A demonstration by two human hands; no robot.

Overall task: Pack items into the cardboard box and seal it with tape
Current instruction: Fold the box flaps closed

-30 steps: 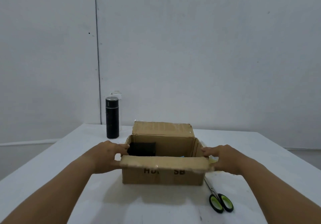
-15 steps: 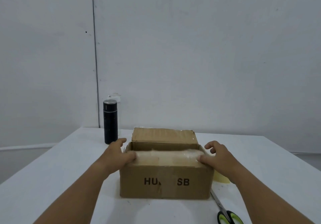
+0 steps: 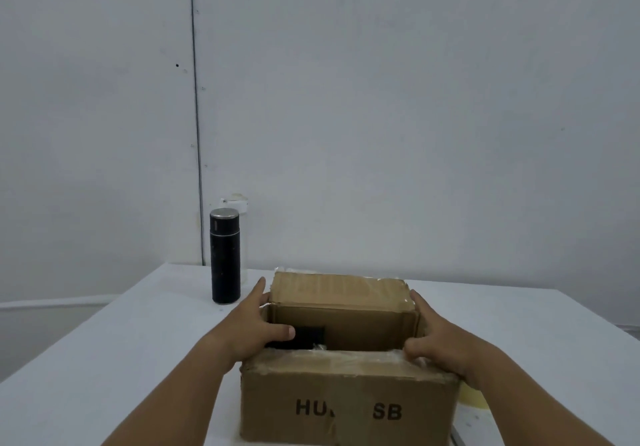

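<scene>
The brown cardboard box [image 3: 346,407], printed "HU SB", stands in front of me on the white table [image 3: 138,341]. Its near flap lies folded over the front half, with old clear tape on it. The far flap [image 3: 339,289] still stands up at the back. Through the gap I see a black item [image 3: 306,336] inside. My left hand [image 3: 249,328] rests on the box's left rim, fingers straight and reaching the far flap's left end, thumb over the opening. My right hand [image 3: 440,338] lies on the right rim, fingers stretched to the flap's right end.
A tall black flask [image 3: 225,257] stands upright at the back left of the box, close to my left fingers. A yellowish tape roll [image 3: 476,399] shows partly behind the box's right corner. A thin scissor blade [image 3: 456,440] pokes in at the bottom right.
The near flap went down over the front of the box. Both hands slid from its ends back along the sides to the far flap. The view has moved closer.
</scene>
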